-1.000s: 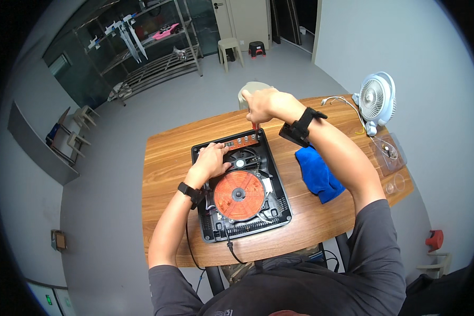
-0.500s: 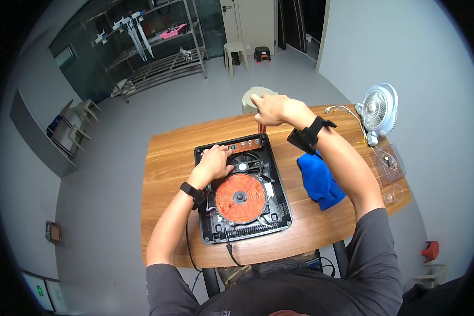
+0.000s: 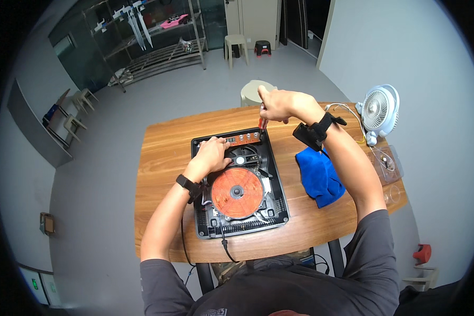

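An opened induction cooker (image 3: 282, 203) lies on the wooden table, its round copper coil (image 3: 247, 184) and black cooling fan (image 3: 240, 160) exposed. Along its far edge runs a narrow orange circuit board (image 3: 242, 139). My left hand (image 3: 210, 156) rests on the left end of this board, fingers laid over it and thumb apart near the fan. My right hand (image 3: 282, 105) is wrapped round a screwdriver (image 3: 262, 125) with a red handle. The screwdriver stands roughly upright over the cooker's far right corner, at the board's right end; its tip is too small to make out.
Right of the cooker lies a blue cloth (image 3: 320, 176). A white fan (image 3: 378, 109), a clear plastic box (image 3: 387, 166) and a clear cup (image 3: 393, 195) stand along the table's right side. The black power cord (image 3: 226, 247) hangs over the near edge. Beyond the table stands a stool (image 3: 252, 90).
My right hand has turned a little on the screwdriver, its wrist shifting right. My left hand keeps its place on the board. The whole view has shifted slightly.
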The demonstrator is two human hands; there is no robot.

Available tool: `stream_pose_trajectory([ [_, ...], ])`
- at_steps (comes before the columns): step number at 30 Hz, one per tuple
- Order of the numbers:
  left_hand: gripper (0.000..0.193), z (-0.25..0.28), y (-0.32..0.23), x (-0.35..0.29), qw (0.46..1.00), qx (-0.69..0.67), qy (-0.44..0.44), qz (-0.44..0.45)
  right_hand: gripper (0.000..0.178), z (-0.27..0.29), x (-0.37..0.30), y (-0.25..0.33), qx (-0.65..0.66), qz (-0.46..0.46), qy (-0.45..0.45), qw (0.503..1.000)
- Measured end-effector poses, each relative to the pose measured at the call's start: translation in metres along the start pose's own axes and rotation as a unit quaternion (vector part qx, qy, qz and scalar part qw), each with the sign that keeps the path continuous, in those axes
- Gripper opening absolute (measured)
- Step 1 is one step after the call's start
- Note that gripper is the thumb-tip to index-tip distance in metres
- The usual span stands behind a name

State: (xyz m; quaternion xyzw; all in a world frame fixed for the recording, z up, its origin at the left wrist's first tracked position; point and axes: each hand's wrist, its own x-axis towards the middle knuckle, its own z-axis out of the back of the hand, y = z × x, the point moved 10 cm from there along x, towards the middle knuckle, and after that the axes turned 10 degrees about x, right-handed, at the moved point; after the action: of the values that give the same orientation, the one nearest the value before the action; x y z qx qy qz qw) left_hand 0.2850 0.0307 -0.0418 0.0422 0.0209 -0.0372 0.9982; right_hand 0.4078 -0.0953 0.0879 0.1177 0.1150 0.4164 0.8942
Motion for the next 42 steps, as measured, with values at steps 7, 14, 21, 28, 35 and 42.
stream_pose_trajectory([
  [7, 0.062, 0.002, -0.001, -0.001, 1.000, -0.013, 0.000, 0.004, 0.044, 0.014, -0.003, 0.015, -0.124, 0.020, -0.093, 0.988],
  [14, 0.061, 0.007, -0.002, -0.005, 1.000, -0.024, 0.011, 0.012, 0.041, 0.005, -0.008, 0.013, -0.055, 0.066, -0.041, 0.995],
  [21, 0.063, 0.004, -0.003, -0.002, 1.000, -0.009, 0.027, 0.011, 0.046, 0.002, 0.002, 0.012, -0.102, -0.001, -0.029, 0.994],
  [28, 0.062, 0.000, -0.001, -0.001, 1.000, -0.007, 0.007, 0.002, 0.046, 0.008, -0.008, 0.013, -0.064, 0.075, -0.064, 0.993],
  [35, 0.062, 0.001, -0.001, -0.001, 1.000, -0.011, -0.001, 0.001, 0.037, 0.000, -0.004, 0.020, -0.053, 0.018, 0.013, 0.998],
  [42, 0.062, 0.003, -0.001, -0.002, 1.000, -0.018, 0.004, 0.004, 0.038, 0.006, -0.006, 0.022, -0.066, 0.027, -0.016, 0.997],
])
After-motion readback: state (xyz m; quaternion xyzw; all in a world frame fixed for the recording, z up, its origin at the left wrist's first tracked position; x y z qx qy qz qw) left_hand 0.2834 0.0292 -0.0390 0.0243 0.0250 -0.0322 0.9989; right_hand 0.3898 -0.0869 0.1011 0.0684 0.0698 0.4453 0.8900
